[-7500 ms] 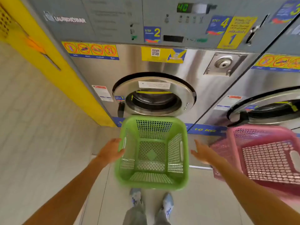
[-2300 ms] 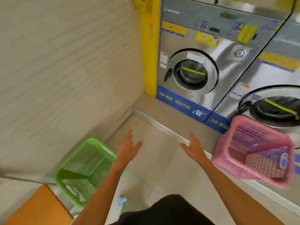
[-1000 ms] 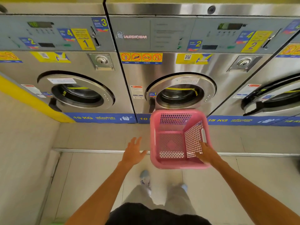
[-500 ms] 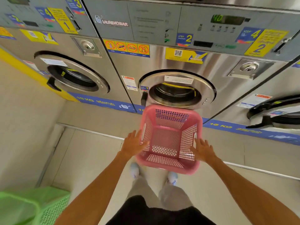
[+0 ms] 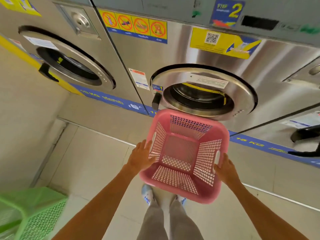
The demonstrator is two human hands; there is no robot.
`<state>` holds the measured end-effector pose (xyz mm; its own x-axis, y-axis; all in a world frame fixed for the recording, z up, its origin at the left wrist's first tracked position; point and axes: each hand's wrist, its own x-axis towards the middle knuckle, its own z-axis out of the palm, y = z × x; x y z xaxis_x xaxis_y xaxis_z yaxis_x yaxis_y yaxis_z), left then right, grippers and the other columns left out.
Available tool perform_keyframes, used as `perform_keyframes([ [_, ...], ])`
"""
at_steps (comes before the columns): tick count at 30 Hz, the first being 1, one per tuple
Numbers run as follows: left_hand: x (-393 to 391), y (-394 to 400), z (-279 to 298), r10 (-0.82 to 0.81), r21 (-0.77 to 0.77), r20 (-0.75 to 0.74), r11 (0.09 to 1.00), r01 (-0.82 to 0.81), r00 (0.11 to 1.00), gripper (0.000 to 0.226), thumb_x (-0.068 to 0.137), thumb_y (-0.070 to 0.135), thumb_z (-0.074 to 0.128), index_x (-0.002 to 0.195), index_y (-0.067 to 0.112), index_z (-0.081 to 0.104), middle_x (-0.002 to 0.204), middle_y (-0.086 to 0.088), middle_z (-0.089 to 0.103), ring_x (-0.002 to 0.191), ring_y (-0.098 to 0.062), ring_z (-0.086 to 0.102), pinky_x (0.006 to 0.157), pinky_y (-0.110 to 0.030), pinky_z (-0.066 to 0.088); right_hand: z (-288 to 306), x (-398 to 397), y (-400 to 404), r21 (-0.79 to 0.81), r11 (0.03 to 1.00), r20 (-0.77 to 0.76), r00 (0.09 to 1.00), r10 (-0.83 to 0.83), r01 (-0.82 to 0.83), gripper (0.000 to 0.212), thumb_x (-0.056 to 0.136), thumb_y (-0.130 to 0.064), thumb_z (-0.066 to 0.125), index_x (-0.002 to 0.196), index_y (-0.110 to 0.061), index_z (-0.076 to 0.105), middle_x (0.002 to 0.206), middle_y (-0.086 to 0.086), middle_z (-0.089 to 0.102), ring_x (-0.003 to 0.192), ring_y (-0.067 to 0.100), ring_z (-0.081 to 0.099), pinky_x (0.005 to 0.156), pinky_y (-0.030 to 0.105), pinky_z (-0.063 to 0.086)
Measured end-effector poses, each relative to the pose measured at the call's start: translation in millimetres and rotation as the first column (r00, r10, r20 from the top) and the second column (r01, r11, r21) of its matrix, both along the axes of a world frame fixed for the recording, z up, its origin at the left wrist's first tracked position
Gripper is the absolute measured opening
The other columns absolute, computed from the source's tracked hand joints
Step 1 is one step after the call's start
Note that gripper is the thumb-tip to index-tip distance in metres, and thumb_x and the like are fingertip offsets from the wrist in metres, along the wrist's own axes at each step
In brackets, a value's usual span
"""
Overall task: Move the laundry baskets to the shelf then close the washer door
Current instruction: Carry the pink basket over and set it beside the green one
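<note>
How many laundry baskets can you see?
2. The pink plastic mesh laundry basket is held between both hands in front of the middle washer. The green plastic mesh laundry basket sits at the bottom-left corner, partly cut off. Others may be out of frame.

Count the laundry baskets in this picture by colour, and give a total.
Pink basket: 1, held between the left hand and the right hand.
Green basket: 1, at the lower left edge.
Total: 2 baskets.

Empty pink basket [image 5: 183, 156] below washer door [image 5: 202, 91]; green basket [image 5: 29, 213] lower-left.
</note>
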<state>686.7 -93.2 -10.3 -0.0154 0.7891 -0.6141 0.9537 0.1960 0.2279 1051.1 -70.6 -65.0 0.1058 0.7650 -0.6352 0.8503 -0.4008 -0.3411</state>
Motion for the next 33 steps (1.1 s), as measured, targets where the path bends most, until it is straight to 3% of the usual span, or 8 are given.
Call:
perform_keyframes([
  [3,-8,12,-47,0.093,0.028,0.067,0.995,-0.095,0.993,0.093,0.092,0.048,0.058,0.159,0.013,0.004,0.163,-0.018,0.015,0.150,-0.038,0.017,0.117,-0.052,0.026,-20,-6,-1,0.055,0.989,-0.027,0.990,-0.135,0.136,0.065,0.089,-0.012,0.064,0.141,0.003,0.029,0.127,0.032,0.054,0.113,0.051,0.055,0.088,0.050,0.046],
  [7,-21,24,-103,0.141,0.095,0.187,0.982,-0.161,0.972,0.105,0.084,0.069,0.039,0.157,0.002,0.003,0.165,-0.015,0.011,0.150,-0.042,0.013,0.118,-0.056,0.022,-47,-9,-4,0.201,0.950,-0.031,0.971,-0.238,0.239,0.063,0.088,-0.004,0.058,0.141,0.000,0.024,0.122,0.034,0.056,0.104,0.053,0.060,0.081,0.052,0.049],
  [11,-18,21,-136,0.214,0.195,0.302,0.940,-0.280,0.929,0.093,0.090,0.014,0.065,0.159,0.010,0.003,0.165,-0.013,0.015,0.143,-0.041,0.031,0.105,-0.056,0.042,-76,-5,-14,0.264,0.930,-0.023,0.965,-0.261,0.257,0.071,0.089,0.000,0.049,0.149,-0.007,0.012,0.133,0.036,0.050,0.106,0.054,0.059,0.084,0.056,0.050],
  [17,-9,9,-139,0.272,0.247,0.340,0.898,-0.364,0.900,0.093,0.088,0.007,0.057,0.160,0.023,0.000,0.153,-0.017,0.035,0.116,-0.042,0.058,0.078,-0.051,0.057,-80,-7,-16,0.273,0.905,-0.029,0.943,-0.331,0.326,0.069,0.089,-0.002,0.051,0.149,-0.012,0.018,0.122,0.036,0.058,0.102,0.056,0.059,0.084,0.057,0.049],
  [21,-13,-18,-120,0.324,0.221,0.350,0.883,-0.413,0.879,0.101,0.085,0.002,0.057,0.158,0.034,-0.004,0.148,-0.015,0.041,0.109,-0.039,0.062,0.075,-0.051,0.057,-54,-14,-24,0.234,0.875,-0.079,0.905,-0.417,0.424,0.063,0.089,-0.002,0.052,0.145,-0.017,0.027,0.119,0.030,0.062,0.101,0.050,0.062,0.084,0.051,0.050],
  [24,-22,-50,-88,0.376,0.185,0.332,0.874,-0.450,0.865,0.099,0.087,0.002,0.058,0.159,0.031,-0.003,0.134,-0.018,0.050,0.099,-0.036,0.064,0.067,-0.040,0.056,-23,-27,-36,0.203,0.873,-0.123,0.896,-0.427,0.444,0.062,0.088,-0.001,0.053,0.144,-0.020,0.031,0.114,0.025,0.065,0.088,0.040,0.063,0.079,0.046,0.052],
  [27,-38,-87,-45,0.436,0.174,0.326,0.845,-0.506,0.839,0.091,0.092,0.007,0.059,0.159,0.027,0.001,0.134,-0.018,0.050,0.103,-0.034,0.063,0.072,-0.031,0.051,9,-46,-48,0.162,0.896,-0.148,0.908,-0.393,0.414,0.063,0.088,-0.002,0.054,0.145,-0.019,0.033,0.114,0.024,0.065,0.080,0.034,0.061,0.076,0.041,0.051],
  [33,-95,-172,50,0.577,0.275,0.280,0.717,-0.640,0.767,0.085,0.096,0.021,0.060,0.158,0.033,0.002,0.139,-0.014,0.051,0.112,-0.032,0.060,0.087,-0.045,0.055,78,-122,-69,0.096,0.970,-0.241,0.950,-0.197,0.226,0.065,0.088,-0.006,0.058,0.144,-0.026,0.031,0.118,0.020,0.067,0.092,0.039,0.068,0.085,0.049,0.055],
])
